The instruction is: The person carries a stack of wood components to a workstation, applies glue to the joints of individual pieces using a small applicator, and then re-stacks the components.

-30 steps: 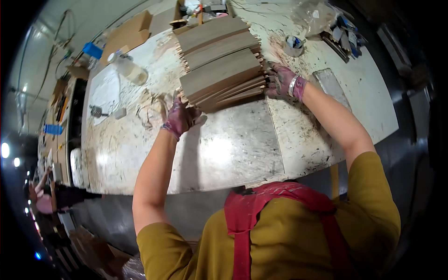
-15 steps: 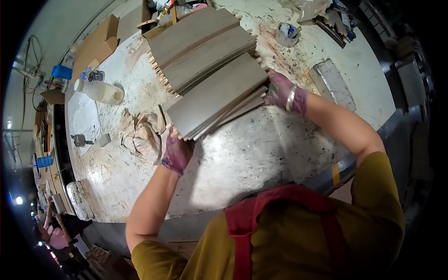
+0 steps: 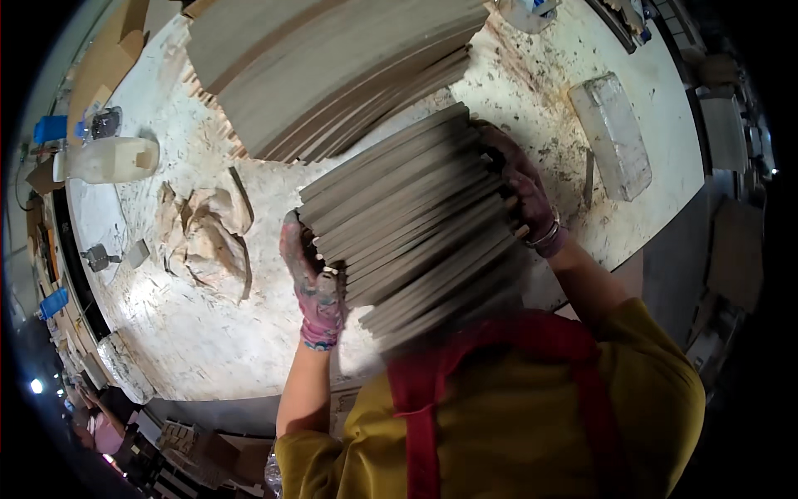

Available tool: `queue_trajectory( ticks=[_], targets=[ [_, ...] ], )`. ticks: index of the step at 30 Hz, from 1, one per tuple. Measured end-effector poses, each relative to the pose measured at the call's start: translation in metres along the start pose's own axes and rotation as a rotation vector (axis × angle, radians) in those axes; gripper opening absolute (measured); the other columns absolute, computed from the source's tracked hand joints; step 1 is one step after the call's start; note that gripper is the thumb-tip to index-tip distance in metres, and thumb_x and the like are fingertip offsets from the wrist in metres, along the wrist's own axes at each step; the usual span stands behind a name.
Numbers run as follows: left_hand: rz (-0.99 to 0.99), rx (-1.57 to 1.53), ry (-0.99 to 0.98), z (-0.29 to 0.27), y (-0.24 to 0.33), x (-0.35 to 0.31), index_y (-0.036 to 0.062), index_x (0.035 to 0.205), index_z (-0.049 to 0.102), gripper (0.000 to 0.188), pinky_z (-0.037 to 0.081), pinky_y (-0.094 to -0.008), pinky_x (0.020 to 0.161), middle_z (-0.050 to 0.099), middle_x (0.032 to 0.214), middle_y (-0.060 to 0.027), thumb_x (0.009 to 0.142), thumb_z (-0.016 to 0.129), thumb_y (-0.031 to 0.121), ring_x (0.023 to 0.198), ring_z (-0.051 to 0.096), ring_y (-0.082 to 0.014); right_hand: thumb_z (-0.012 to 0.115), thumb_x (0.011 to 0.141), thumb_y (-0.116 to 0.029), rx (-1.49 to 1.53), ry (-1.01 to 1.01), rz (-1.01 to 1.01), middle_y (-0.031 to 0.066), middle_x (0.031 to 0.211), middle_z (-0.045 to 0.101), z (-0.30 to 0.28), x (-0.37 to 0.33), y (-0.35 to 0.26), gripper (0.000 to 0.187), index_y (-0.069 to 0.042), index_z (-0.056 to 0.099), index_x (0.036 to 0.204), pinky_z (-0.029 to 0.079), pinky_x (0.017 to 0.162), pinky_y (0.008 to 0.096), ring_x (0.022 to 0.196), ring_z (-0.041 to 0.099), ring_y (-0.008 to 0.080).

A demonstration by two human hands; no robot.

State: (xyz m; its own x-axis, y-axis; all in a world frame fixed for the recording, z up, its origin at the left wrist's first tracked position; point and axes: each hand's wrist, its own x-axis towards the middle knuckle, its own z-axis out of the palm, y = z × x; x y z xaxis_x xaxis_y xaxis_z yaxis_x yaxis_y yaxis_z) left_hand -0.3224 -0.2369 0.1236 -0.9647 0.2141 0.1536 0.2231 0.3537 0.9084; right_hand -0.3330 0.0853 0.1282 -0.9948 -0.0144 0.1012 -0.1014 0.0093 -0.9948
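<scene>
A thick stack of thin grey boards (image 3: 416,220) is held between my two hands over the near part of the table, its layered long edges facing up. Slight blur softens its near side. My left hand (image 3: 316,287), in a stained purple glove, grips the stack's left end. At the right end my right hand (image 3: 519,187), gloved alike, is closed around the boards, its fingers partly in shadow. Beyond them lies a larger pile of grey boards (image 3: 332,71) with uneven ends, apart from the held stack.
Left of my left hand lies a crumpled beige cloth or paper (image 3: 204,233) beside dark thin strips. A whitish plastic bottle (image 3: 116,160) lies farther left. A wrapped block (image 3: 611,137) sits on the worn white table (image 3: 208,358) at right. Another person (image 3: 106,432) is far left.
My hands have lifted a stack off the near side of the pile and drawn it toward me. It is now tipped so its layered edges face up. My view has shifted closer.
</scene>
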Motion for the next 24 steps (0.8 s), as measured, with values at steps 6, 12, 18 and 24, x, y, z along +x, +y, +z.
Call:
queue_trajectory(
  ticks=[6, 12, 18, 24],
  targets=[
    [-0.344, -0.621, 0.106, -0.021, 0.0, 0.011, 0.0083, 0.139, 0.028, 0.061, 0.036, -0.0342, 0.097, 0.038, 0.134, -0.0104, 0.091, 0.047, 0.039, 0.121, 0.041, -0.0224, 0.049, 0.088, -0.033, 0.147, 0.015, 0.005, 0.0141, 0.143, 0.033, 0.003, 0.008, 0.0, 0.065, 0.001, 0.03, 0.139, 0.019, 0.109, 0.0353, 0.133, 0.029, 0.0246],
    [-0.362, -0.026, -0.024, -0.014, 0.0, 0.028, 0.0013, 0.132, 0.037, 0.058, 0.036, -0.0331, 0.098, 0.049, 0.12, -0.0108, 0.088, 0.053, 0.034, 0.111, 0.049, -0.0217, 0.053, 0.089, -0.018, 0.219, -0.033, 0.223, 0.0082, 0.131, 0.041, 0.002, 0.023, -0.011, 0.05, -0.002, 0.038, 0.134, 0.036, 0.093, 0.0271, 0.113, 0.042, 0.0147],
    [-0.154, -0.502, 0.091, 0.017, 0.03, 0.012, 0.0008, 0.123, 0.046, 0.038, 0.031, -0.0352, 0.103, 0.05, 0.123, -0.0144, 0.094, 0.041, 0.024, 0.116, 0.046, -0.0229, 0.054, 0.086, -0.008, 0.135, -0.03, 0.102, 0.0023, 0.105, 0.045, -0.003, 0.007, -0.007, 0.034, -0.002, 0.049, 0.12, 0.04, 0.078, 0.0212, 0.092, 0.045, 0.008],
    [-0.233, -0.238, 0.195, 0.029, 0.034, -0.001, -0.0021, 0.121, 0.048, 0.041, 0.035, -0.0339, 0.1, 0.053, 0.121, -0.014, 0.098, 0.03, 0.027, 0.114, 0.048, -0.0241, 0.053, 0.087, -0.01, -0.309, -0.148, -0.127, 0.0072, 0.121, 0.046, 0.008, -0.001, -0.014, 0.045, -0.001, 0.041, 0.13, 0.041, 0.089, 0.0278, 0.105, 0.046, 0.0149]
  ],
)
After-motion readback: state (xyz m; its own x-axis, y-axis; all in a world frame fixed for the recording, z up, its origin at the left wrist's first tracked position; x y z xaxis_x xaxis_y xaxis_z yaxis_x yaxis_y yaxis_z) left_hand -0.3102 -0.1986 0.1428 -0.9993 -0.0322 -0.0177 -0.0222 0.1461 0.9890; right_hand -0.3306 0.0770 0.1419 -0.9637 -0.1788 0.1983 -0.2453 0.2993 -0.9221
